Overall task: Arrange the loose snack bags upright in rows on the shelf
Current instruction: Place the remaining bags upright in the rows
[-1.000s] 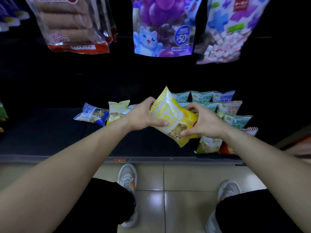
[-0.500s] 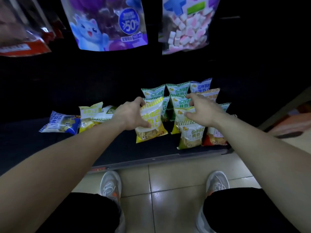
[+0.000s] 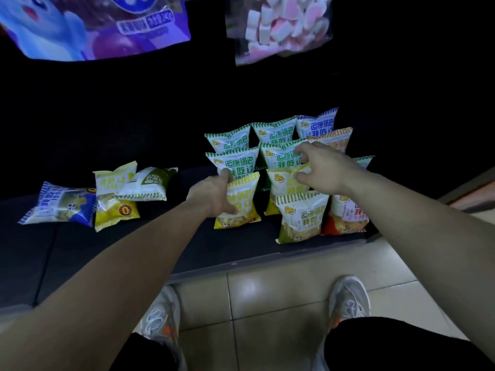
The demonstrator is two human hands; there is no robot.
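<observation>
The left hand point(image 3: 214, 194) is gripping a yellow snack bag point(image 3: 242, 199), thumb across its front and fingers behind its top edge, holding it upright on the dark shelf point(image 3: 150, 245) at the left end of the standing rows. The right hand point(image 3: 324, 167) is hovering with curved, spread fingers over the tops of a second yellow bag point(image 3: 282, 183) and a green-striped bag point(image 3: 281, 156); whether it is gripping either one cannot be told.

Behind them more green bags point(image 3: 230, 140) are standing in rows, printed "远康锅巴" and "我吃过", with a blue bag point(image 3: 318, 127) and an orange bag point(image 3: 340, 137) at the back right. An olive-green bag point(image 3: 302, 218) and a red bag point(image 3: 345, 215), showing "193", are standing at the front.

To the left, three loose bags are lying flat and overlapping: a blue one point(image 3: 59, 204), a yellow one point(image 3: 115, 202) showing a circled "0", and a green-and-white one point(image 3: 146, 184).

Overhead a purple cartoon-cat bag point(image 3: 93, 25) and a marshmallow bag point(image 3: 278, 25) are hanging.
</observation>
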